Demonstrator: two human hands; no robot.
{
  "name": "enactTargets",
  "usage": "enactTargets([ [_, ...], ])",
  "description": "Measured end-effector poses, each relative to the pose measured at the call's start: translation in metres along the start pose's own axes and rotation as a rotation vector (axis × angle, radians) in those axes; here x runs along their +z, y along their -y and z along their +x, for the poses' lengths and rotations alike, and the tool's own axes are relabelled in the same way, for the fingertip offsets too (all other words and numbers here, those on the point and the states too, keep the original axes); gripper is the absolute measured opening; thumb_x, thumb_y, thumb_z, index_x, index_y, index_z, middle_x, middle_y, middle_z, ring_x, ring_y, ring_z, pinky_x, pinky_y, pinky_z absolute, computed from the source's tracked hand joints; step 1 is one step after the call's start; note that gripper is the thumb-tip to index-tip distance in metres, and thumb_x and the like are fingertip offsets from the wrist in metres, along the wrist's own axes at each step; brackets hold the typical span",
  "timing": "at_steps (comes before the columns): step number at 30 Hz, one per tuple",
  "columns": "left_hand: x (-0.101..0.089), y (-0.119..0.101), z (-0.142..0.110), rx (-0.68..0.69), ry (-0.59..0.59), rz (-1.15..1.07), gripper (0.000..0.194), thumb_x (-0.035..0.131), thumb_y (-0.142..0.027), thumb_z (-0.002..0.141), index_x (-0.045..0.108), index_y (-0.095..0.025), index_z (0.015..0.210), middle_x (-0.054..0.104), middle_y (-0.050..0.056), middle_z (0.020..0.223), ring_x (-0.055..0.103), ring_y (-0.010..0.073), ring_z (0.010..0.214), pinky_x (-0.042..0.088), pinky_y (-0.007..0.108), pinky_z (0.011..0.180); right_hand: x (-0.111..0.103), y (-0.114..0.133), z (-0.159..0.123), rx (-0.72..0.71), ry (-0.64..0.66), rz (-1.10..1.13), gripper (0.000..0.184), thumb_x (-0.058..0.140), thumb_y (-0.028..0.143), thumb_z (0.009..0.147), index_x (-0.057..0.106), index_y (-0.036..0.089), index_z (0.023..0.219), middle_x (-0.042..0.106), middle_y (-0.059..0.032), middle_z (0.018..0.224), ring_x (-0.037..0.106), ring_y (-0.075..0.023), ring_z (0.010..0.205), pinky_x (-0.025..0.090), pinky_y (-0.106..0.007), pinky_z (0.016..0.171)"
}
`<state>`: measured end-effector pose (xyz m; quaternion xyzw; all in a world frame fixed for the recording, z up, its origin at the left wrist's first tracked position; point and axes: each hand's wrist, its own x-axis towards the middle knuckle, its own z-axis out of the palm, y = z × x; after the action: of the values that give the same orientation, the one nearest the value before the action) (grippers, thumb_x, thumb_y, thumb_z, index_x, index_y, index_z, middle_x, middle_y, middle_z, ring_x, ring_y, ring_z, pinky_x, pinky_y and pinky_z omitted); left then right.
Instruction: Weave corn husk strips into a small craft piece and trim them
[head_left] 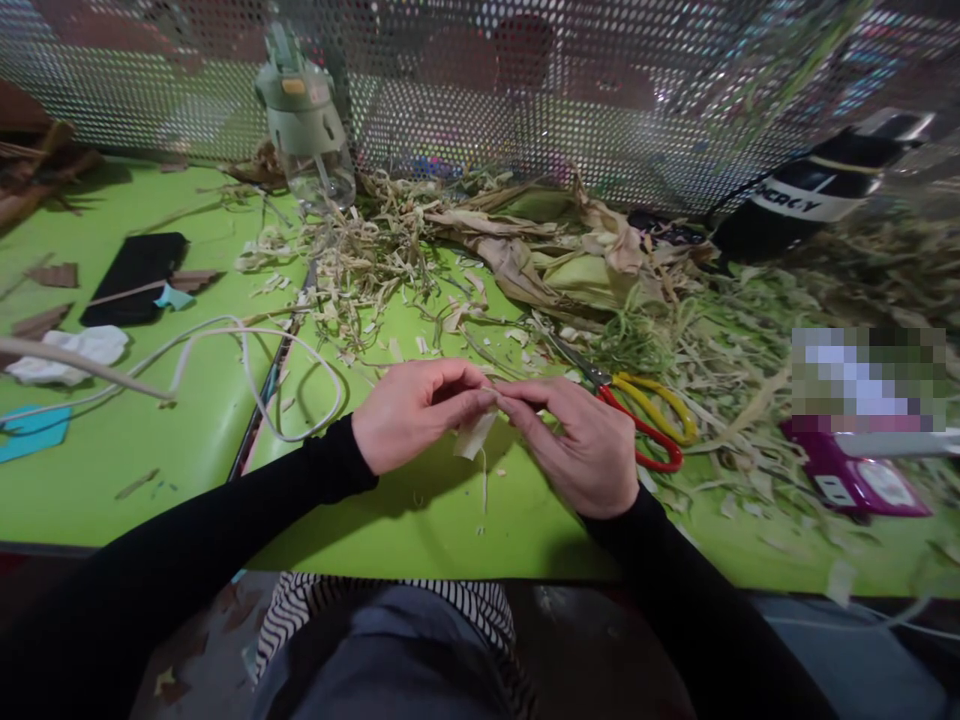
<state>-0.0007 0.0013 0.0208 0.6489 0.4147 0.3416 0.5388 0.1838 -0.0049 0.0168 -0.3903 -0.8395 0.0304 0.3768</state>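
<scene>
In front of me, low over the green table [420, 540], my left hand [416, 410] pinches a small pale strip of corn husk [474, 438] between thumb and fingers. My right hand [581, 440] meets it fingertip to fingertip, closed on the strip's upper end. The strip's lower part hangs below the left thumb, and a thin fibre [484, 485] dangles beside it. Fingers hide the pinched part. Just beyond my right hand lie scissors [645, 420] with one red and one yellow handle; their blades point away to the left.
Dried husks [555, 250] and shredded scraps [375, 240] heap along the back, before a perforated metal screen [465, 80]. A green-lidded bottle [304, 130] and a black bottle [802, 200] stand there. Leftward are a phone [139, 275], white cable [244, 350] and crumpled tissue [75, 355]; rightward, a purple packet [855, 475].
</scene>
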Motion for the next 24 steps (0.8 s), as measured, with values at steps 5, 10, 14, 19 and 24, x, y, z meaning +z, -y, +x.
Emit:
enactTargets([
  [5,0.001,0.002,0.0,0.021,-0.013,-0.029,0.029,0.056,-0.041,0.084,0.062,-0.012,0.084,0.061,0.001,0.069,0.053,0.0089,0.061,0.043,0.022,0.061,0.001,0.001,-0.001,-0.023,-0.037,-0.051,0.005,0.062,0.016,0.084,0.067,0.018,0.087,0.073,-0.002,0.076,0.067,-0.0131,0.066,0.054,-0.025,0.064],
  [10,0.001,0.004,0.002,-0.017,0.016,-0.031,0.031,0.054,-0.042,0.085,0.061,-0.012,0.081,0.059,0.001,0.067,0.052,0.0084,0.06,0.043,0.022,0.06,0.005,-0.001,-0.001,-0.054,-0.082,-0.029,0.009,0.063,0.013,0.082,0.067,0.018,0.089,0.073,-0.0021,0.078,0.068,-0.0132,0.069,0.055,-0.025,0.066],
  [14,0.001,0.004,0.004,-0.1,0.027,-0.137,0.027,0.059,-0.039,0.082,0.059,-0.012,0.078,0.057,-0.001,0.063,0.051,0.0072,0.057,0.042,0.02,0.057,0.006,-0.003,-0.002,-0.143,-0.102,-0.059,0.013,0.064,0.009,0.08,0.067,0.017,0.09,0.074,-0.0052,0.082,0.069,-0.0158,0.072,0.057,-0.028,0.068],
  [19,0.0,-0.003,0.005,-0.215,0.047,-0.241,0.028,0.066,-0.038,0.075,0.059,-0.011,0.076,0.057,-0.002,0.062,0.051,0.0067,0.055,0.043,0.02,0.057,0.001,-0.004,-0.003,-0.271,-0.038,-0.094,0.019,0.062,0.006,0.079,0.066,0.015,0.096,0.075,-0.0095,0.09,0.07,-0.0188,0.081,0.059,-0.031,0.074],
  [24,-0.002,-0.007,0.004,-0.227,0.049,-0.248,0.019,0.061,-0.03,0.08,0.059,-0.011,0.078,0.059,-0.002,0.063,0.053,0.0064,0.056,0.044,0.02,0.059,0.0,-0.004,-0.003,-0.223,-0.043,-0.063,0.02,0.061,0.007,0.081,0.066,0.016,0.098,0.075,-0.0079,0.092,0.07,-0.0174,0.081,0.059,-0.029,0.074],
])
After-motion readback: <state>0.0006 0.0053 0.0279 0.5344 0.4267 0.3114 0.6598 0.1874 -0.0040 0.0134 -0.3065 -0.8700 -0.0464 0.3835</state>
